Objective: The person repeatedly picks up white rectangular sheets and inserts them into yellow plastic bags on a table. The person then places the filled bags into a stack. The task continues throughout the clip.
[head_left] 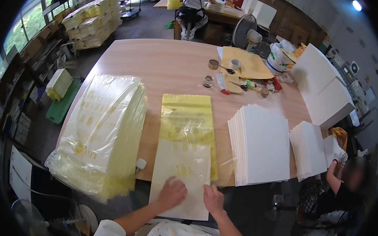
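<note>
In front of me a yellow see-through plastic bag (186,111) lies lengthwise, and a flat white board (181,161) sits partly inside it. The board's near end reaches over the table's front edge toward my lap. My left hand (172,193) rests on the board's face with its fingers curled; whether they pinch anything is hidden. At the board's right edge my right hand (213,198) is closed, gripping that edge; how much of the bag's film it also holds I cannot make out.
A tall pile of yellow bags (107,123) stands left, white boards (262,144) in a stack right, smaller boards (308,149) beyond. Tape rolls and scissors (230,71) lie at the back. A co-worker (336,187) sits right; another person (193,7) works at a far table.
</note>
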`<state>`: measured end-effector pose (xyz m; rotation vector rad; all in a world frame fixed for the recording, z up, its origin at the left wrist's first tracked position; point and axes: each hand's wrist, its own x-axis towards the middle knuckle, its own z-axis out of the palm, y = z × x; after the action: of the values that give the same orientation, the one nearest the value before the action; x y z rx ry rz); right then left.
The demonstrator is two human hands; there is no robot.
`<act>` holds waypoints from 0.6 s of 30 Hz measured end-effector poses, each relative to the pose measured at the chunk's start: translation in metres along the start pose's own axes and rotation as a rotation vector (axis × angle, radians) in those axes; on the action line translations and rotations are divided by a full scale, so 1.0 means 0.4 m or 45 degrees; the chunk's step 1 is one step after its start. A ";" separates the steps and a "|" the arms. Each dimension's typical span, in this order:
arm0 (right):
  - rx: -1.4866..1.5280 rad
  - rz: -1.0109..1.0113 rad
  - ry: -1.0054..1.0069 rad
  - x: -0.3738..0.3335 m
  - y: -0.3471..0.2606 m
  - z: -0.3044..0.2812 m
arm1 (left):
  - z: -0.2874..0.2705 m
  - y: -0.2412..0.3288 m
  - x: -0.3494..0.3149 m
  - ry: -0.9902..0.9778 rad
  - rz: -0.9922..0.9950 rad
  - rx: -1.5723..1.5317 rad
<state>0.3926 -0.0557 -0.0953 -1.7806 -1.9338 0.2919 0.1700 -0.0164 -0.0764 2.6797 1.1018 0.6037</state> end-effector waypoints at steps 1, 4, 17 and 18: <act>-0.012 -0.030 0.039 0.023 -0.003 -0.012 | 0.050 -0.071 -0.027 0.080 -0.158 0.134; -0.125 -0.105 0.151 0.019 0.021 -0.042 | 0.031 -0.145 -0.079 0.093 -0.469 0.262; 0.628 0.441 -0.467 -0.399 -0.067 -0.220 | -0.185 0.170 -0.375 -0.272 -0.807 -0.539; 0.853 0.670 -0.546 -0.400 -0.057 -0.223 | -0.188 0.167 -0.354 -0.191 -0.791 -0.591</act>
<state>0.4208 -0.2302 -0.0415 -1.7862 -1.3044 1.4131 0.0886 -0.1624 -0.0300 1.8273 1.4387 0.4556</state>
